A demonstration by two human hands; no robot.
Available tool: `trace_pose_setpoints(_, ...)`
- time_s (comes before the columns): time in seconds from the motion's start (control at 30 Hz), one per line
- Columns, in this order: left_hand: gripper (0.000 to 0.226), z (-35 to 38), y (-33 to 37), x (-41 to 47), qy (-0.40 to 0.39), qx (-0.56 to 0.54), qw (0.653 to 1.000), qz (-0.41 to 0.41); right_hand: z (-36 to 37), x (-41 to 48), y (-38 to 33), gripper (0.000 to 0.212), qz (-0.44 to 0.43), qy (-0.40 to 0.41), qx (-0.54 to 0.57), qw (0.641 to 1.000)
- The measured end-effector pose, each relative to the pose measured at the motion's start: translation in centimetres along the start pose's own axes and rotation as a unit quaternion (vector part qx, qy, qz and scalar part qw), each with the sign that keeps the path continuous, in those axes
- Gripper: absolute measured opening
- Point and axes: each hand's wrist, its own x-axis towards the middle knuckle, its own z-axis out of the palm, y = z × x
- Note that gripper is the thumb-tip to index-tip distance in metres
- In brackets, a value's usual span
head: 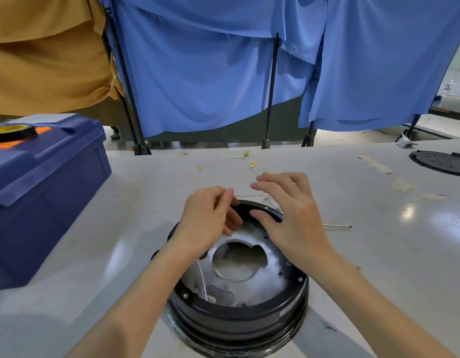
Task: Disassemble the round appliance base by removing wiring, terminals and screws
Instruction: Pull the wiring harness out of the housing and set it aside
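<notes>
We see the round appliance base (pixel 239 313) at lower centre, under both hands. Our left hand (pixel 208 215) curls at its far rim, pinching a white wire (pixel 203 280). Our right hand (pixel 288 215) lies spread, thumb on the rim. The base sits on a white table (pixel 94 254), with blue curtains (pixel 211 73) behind. The label on the blue box (pixel 43 189) at left is unreadable.

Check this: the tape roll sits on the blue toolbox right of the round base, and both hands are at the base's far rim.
Wrong side: the head view shows the blue toolbox, tape roll on it, left of the round base. The left hand and right hand are at its far rim.
</notes>
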Motion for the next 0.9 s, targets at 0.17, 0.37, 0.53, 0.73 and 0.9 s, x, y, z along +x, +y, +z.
trace_pose_setpoints(0.17, 0.025, -2.2, -0.4, 0.9, 0.028, -0.03, 0.998, -0.052, 0.3, 0.1, -0.7, 0.013, 0.024, -0.134, 0.03, 0.99)
trace_pose_setpoints(0.37, 0.023, -4.3, -2.3, 0.6, 0.091, 0.007, 0.995, -0.025, 0.6, 0.1, -0.2, 0.018, 0.043, -0.331, -0.069, 0.94)
trace_pose_setpoints(0.53, 0.009, -5.2, -4.7, -0.4, 0.084, 0.178, 0.98, 0.002, 0.0, 0.2, 0.1, 0.022, 0.045, -0.341, -0.076, 0.936)
trace_pose_setpoints(0.73, 0.015, -4.4, -5.4, -1.4, 0.024, 0.067, 0.995, -0.064, -0.6, 0.6, 0.4, 0.017, 0.097, -0.337, 0.003, 0.937)
trace_pose_setpoints(0.9, 0.017, -4.0, -5.3, -1.1, 0.031, 0.073, 0.995, -0.066, -0.1, 1.2, -2.1, 0.022, -0.01, -0.277, 0.058, 0.959)
